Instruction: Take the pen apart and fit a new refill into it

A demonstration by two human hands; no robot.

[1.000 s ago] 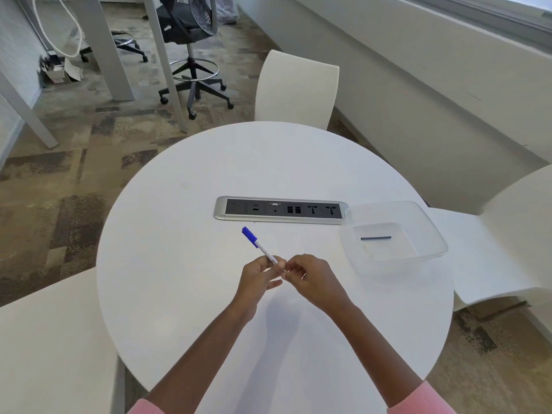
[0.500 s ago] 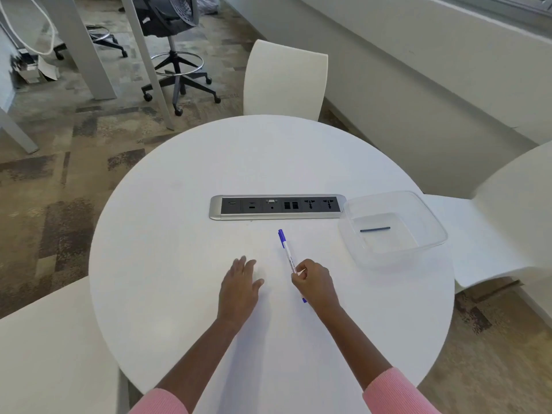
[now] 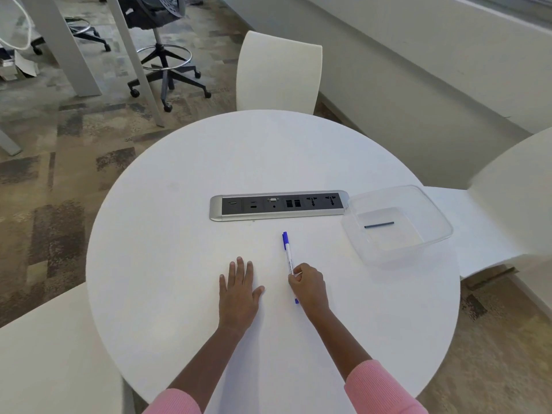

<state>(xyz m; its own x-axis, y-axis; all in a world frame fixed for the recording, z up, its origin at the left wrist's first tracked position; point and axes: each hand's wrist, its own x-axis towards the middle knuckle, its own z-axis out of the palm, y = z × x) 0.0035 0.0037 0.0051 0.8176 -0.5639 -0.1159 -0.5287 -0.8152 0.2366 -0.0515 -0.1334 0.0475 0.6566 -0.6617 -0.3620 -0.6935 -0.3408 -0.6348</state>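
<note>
The right hand (image 3: 309,286) is pinching the pen (image 3: 287,254) with curled fingers just right of the frame's centre, and the pen is lying low over the table (image 3: 179,234), its blue cap pointing toward the top of the frame and its blue end poking out below the hand. The left hand (image 3: 239,294) is resting flat at centre, fingers straight and spread, holding nothing. The pen is looking whole, cap and end plug on, so the taking apart seems not begun or the refitting already finished; which, I cannot tell. A thin dark stick (image 3: 378,225), possibly a refill, is lying in the clear tub (image 3: 397,258) at the right, well apart from the pen. Counting: one pen, one stick, one tub, one socket strip (image 3: 279,206), three white chairs (image 3: 279,73)
</note>
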